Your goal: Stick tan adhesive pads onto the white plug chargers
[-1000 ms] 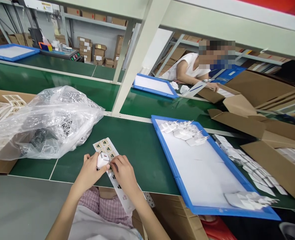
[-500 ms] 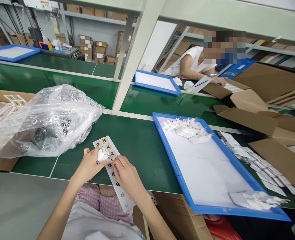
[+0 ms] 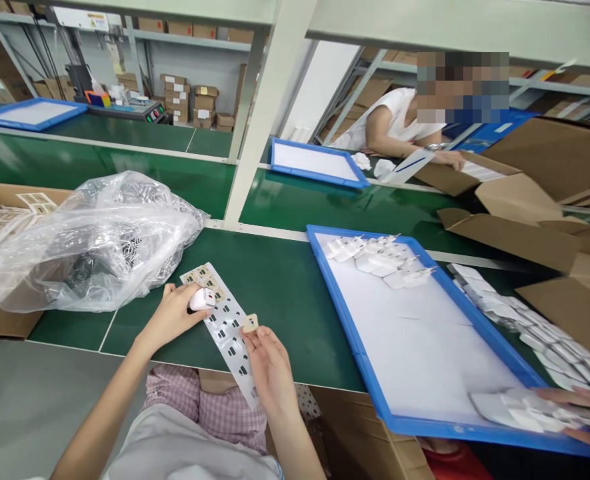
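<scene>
My left hand [image 3: 172, 315] is closed around a small white charger [image 3: 202, 299], its end with a port facing up. Beneath it a sticker sheet [image 3: 231, 327] lies slantwise over the table's front edge, with rows of dark cut-out marks and several tan stickers left at its far end. My right hand [image 3: 269, 363] pinches one tan sticker [image 3: 250, 323] between thumb and fingers, just above the right side of the sheet.
A clear plastic bag [image 3: 135, 227] of metal parts leans on a cardboard box [image 3: 12, 319] at left. To the right, a blue-rimmed tray [image 3: 347, 327] holds white plug chargers [image 3: 375, 257]. Another person's hand [image 3: 582, 400] reaches in at its near right corner. A co-worker [image 3: 389, 123] sits across.
My right hand has lifted a tan sticker off the sheet and moved right with it. The left hand has shifted slightly left with the charger. Another person's hand has appeared at the right.
</scene>
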`<state>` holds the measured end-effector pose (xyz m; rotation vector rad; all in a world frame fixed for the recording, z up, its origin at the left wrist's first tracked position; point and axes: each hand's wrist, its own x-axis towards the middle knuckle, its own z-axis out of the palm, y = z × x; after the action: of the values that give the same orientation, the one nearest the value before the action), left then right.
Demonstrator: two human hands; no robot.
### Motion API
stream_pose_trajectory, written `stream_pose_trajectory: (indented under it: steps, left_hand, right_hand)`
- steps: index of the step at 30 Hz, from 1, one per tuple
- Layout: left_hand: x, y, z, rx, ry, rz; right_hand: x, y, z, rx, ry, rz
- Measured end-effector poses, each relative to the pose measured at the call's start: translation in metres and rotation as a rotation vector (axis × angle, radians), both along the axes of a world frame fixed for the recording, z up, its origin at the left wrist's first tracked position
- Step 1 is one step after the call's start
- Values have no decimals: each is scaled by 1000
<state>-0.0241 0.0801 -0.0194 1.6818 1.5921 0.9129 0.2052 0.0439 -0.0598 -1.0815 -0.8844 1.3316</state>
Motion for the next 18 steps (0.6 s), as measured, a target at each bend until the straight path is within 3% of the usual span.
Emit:
stream_pose_trajectory:
  steps: [3,7,12,18]
  left_hand:
    - [6,-9,4,68,-124,94]
    - [35,-44,14,130,-306,172]
    - [76,-79,25,163,-744,218]
    - [85,-92,41,237,-751,220]
  right_hand:
    - [-13,3,5,-119,193,-57]
    - [-24,-8,34,-198,347,-46]
    - [-27,-34,72,-110,407,-25]
    - [-29,-51,77,-15,330,-44]
